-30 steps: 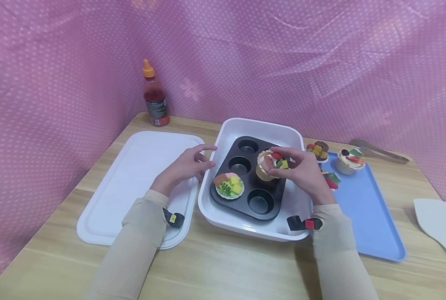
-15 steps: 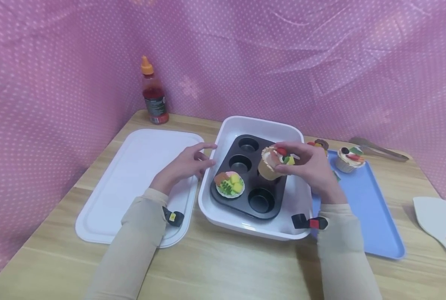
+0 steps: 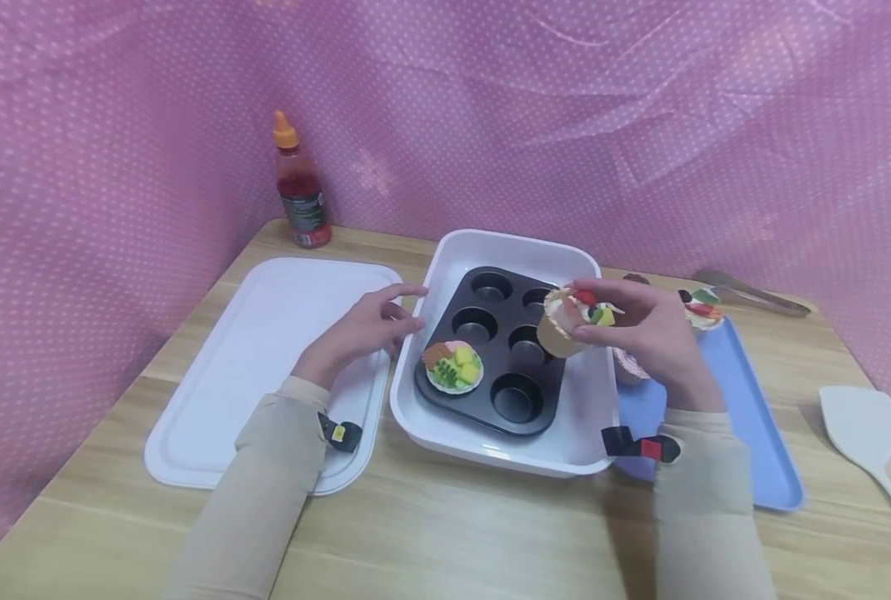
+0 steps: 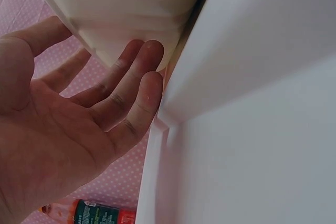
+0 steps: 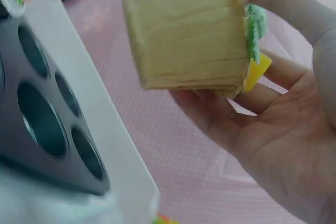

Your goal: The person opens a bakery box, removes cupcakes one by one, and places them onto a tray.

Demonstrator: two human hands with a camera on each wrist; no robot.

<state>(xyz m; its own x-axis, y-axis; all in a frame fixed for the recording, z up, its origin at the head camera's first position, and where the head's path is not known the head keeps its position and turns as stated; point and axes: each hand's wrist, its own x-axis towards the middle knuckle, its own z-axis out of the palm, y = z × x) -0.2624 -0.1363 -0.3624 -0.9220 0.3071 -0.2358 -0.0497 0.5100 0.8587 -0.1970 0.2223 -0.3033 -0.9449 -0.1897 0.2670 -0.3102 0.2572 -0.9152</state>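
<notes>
My right hand (image 3: 655, 333) pinches a fruit-topped cupcake (image 3: 558, 333) between thumb and fingers, tilted above the right side of the dark muffin tin (image 3: 494, 354). In the right wrist view the cupcake's tan paper cup (image 5: 186, 35) faces the camera. The tin lies inside a white plastic bin (image 3: 483, 452). Another cupcake (image 3: 454, 368), topped with yellow and green pieces, sits in the tin's near-left cup. My left hand (image 3: 362, 333) is at the bin's left wall, its fingers loosely extended; in the left wrist view the fingertips (image 4: 152, 51) are against the bin's outer side.
A blue tray (image 3: 763, 446) at the right bears several cupcakes, one at its far edge (image 3: 703, 310), partly behind my right hand. Tongs (image 3: 753, 292) and a white spatula (image 3: 861, 425) lie beyond. A white board (image 3: 265, 358) lies left; a sauce bottle (image 3: 302, 187) stands behind.
My right hand has lifted the fruit-topped cupcake from the tin's right side and carried it rightward, uncovering the tin's right middle cup. The left hand stays at the bin's wall.
</notes>
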